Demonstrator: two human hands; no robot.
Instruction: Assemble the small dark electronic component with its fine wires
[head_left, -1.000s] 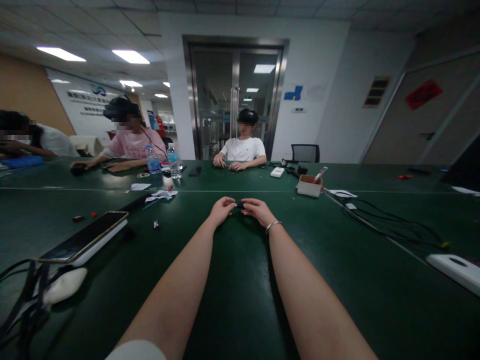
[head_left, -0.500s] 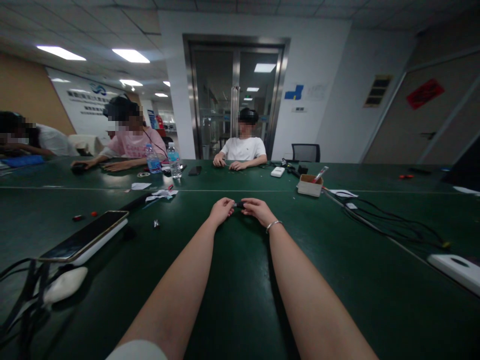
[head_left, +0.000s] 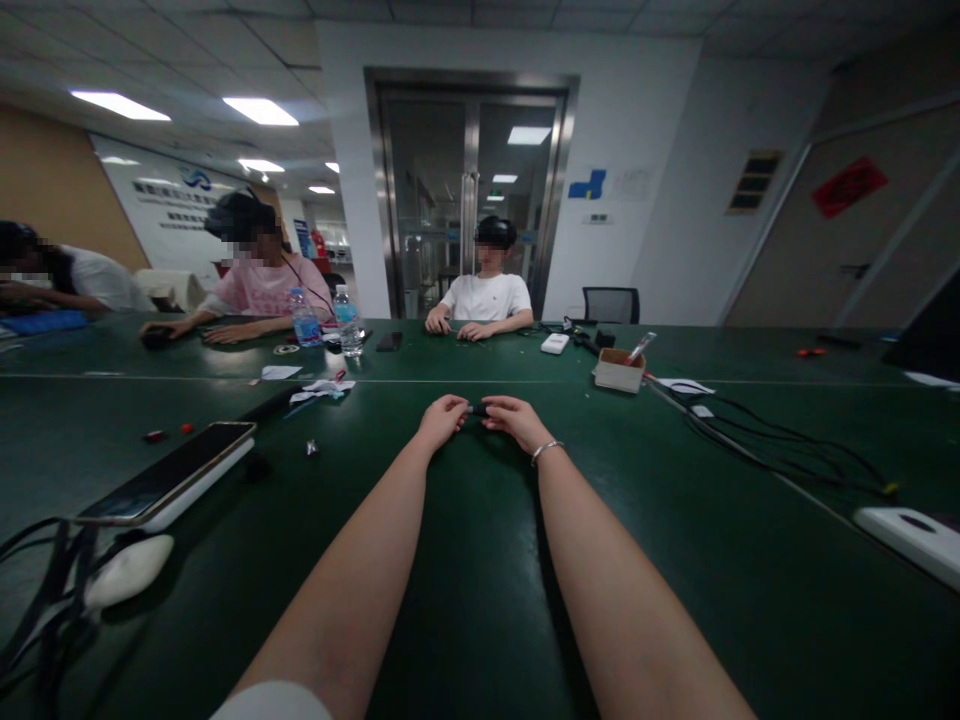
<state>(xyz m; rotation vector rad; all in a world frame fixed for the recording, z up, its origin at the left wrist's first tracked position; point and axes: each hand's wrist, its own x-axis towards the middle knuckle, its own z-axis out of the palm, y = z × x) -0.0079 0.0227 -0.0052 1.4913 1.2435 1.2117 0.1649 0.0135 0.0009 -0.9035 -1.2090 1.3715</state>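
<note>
Both my arms reach forward over the dark green table. Between my hands is a small dark cylindrical piece with a greyish metal-looking end, too small to name. My left hand pinches the greyish end on its left. On the other side, the fingers of my right hand are closed around the dark part. A silver bracelet circles my right wrist. The fingers partly hide the piece, so I cannot tell whether it is one part or two joined.
Left of my arms lie a phone on a white block, a white mouse-like object and a small shiny piece. A small box and black cables sit right. Water bottles stand across, near several seated people.
My hands keep the same grip on the small dark piece in almost the same place. The whole view has shifted very slightly.
</note>
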